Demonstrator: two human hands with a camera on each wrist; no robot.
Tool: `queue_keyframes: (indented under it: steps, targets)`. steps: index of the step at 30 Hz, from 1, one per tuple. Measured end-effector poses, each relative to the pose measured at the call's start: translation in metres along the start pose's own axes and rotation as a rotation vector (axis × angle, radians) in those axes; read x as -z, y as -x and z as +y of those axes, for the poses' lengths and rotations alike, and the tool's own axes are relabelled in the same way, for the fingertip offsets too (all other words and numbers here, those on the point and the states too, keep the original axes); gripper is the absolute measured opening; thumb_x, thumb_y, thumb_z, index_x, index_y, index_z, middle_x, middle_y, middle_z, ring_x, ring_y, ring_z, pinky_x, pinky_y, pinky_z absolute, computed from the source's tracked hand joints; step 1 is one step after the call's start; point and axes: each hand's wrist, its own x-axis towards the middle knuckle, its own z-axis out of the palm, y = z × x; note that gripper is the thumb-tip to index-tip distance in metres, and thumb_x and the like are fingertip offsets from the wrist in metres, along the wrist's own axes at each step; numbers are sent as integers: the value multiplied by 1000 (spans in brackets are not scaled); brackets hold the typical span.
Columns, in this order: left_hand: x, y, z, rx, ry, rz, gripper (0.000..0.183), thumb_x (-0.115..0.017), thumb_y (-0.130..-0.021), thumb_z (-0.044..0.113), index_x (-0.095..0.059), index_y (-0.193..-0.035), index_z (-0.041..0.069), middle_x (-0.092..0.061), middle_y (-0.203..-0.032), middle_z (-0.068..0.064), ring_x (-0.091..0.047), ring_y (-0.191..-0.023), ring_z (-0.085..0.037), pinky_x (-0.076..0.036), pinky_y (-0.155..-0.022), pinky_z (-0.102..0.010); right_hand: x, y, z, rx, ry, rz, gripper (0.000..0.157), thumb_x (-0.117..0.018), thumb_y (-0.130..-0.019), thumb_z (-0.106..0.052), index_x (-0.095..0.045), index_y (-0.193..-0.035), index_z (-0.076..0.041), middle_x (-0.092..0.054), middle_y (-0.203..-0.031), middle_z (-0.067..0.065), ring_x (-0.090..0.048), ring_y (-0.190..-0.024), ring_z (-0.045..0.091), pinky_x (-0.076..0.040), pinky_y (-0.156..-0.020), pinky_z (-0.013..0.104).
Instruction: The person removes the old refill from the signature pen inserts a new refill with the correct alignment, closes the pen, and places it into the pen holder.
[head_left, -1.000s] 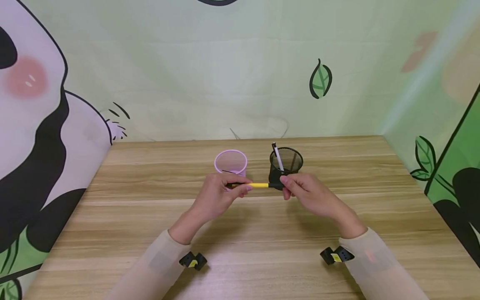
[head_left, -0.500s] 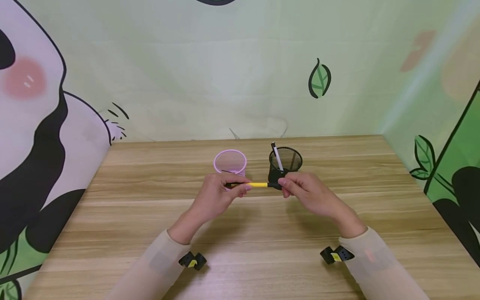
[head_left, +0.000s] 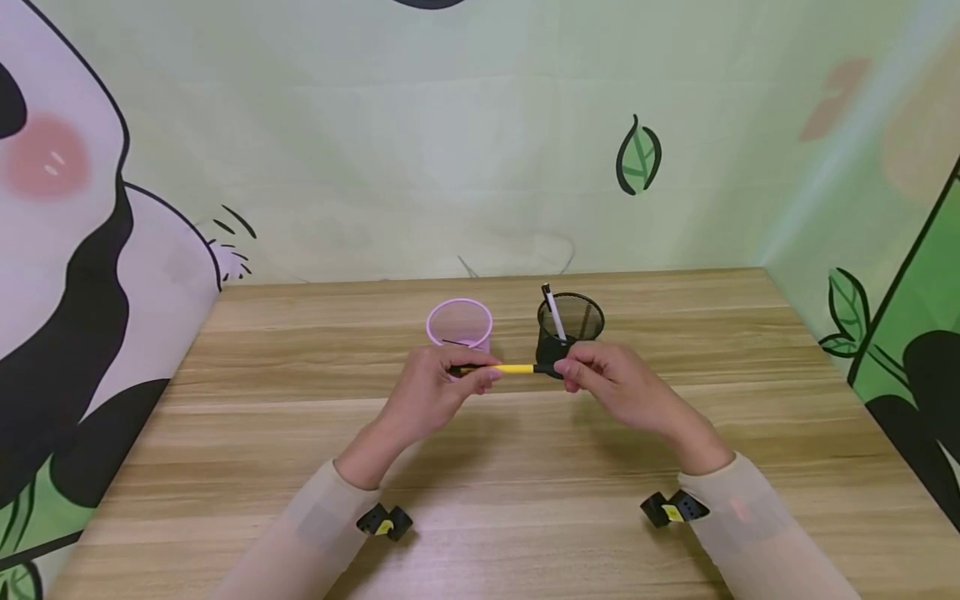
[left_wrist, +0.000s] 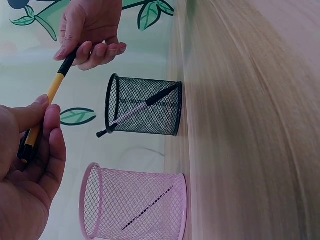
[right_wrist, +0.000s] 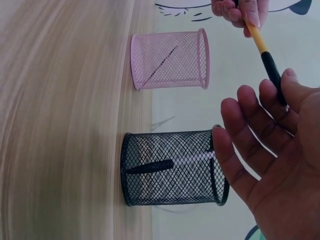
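A yellow ballpoint pen (head_left: 516,368) with black ends is held level above the table, in front of two mesh pen cups. My left hand (head_left: 431,387) pinches its clip end between thumb and fingers. The thumb and forefinger of my right hand (head_left: 618,383) pinch the black grip by the metal tip, the other fingers spread loosely in the right wrist view. Behind the left hand stands the pink mesh cup (right_wrist: 170,60), with a thin dark stick (right_wrist: 157,69) leaning inside. The black mesh cup (left_wrist: 145,106), behind the right hand, contains a white pen (head_left: 554,312) with black ends.
A wood-grain table (head_left: 525,517) spreads under both arms. Its back edge meets a printed cloth wall (head_left: 450,167) with a panda and leaves, which continues along the right side. Small black cameras (head_left: 385,522) sit on the sleeves.
Both hands keep their hold on the yellow pen with hardly any movement. The view has shifted very slightly; the cups stay in place.
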Motion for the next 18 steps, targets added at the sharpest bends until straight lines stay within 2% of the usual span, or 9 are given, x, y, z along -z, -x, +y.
queue_keyframes:
  steps: [11,18]
  targets:
    - [0,0,0,4,-3,13,11,-78,-92,12,-82,-102,9,-78,-82,-4,-70,-71,-8,-57,-62,-24,1,1,-3,-32,-24,0,18,-66,-103,-19,-67,-85,-14,-62,-80,-2,-50,-68,12,-42,-64,26]
    - [0,0,-1,6,-8,13,11,-78,-92,13,-82,-102,9,-79,-83,-5,-70,-72,-9,-57,-63,-24,1,2,-1,-46,-29,-3,15,-66,-102,-20,-67,-88,-19,-63,-82,-1,-57,-73,22,-46,-66,27]
